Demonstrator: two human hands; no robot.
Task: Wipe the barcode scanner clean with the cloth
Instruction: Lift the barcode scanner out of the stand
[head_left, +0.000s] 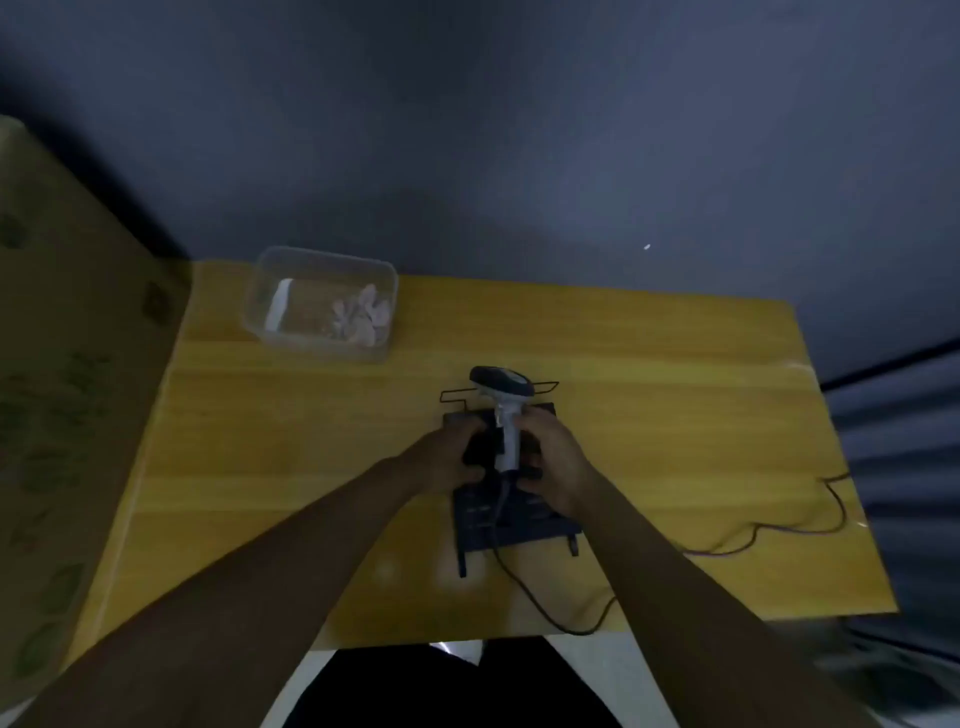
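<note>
The barcode scanner (506, 415) has a dark head and a pale grey handle, and it stands upright over a black stand (519, 525) at the middle of the wooden table (649, 364). My right hand (553, 460) is curled around the handle from the right. On the handle's left side, my left hand (452, 460) has its fingers closed on a dark part that looks like the stand. A clear plastic tub (322, 306) at the back left holds pale pink and white pieces that may be cloth. The dim, blurred picture shows no cloth in either hand.
The scanner's black cable (727, 551) runs from under the stand toward the front edge and off to the right. A thin wire frame (545, 385) sticks out behind the scanner head. A large cardboard box (62, 415) stands against the table's left side.
</note>
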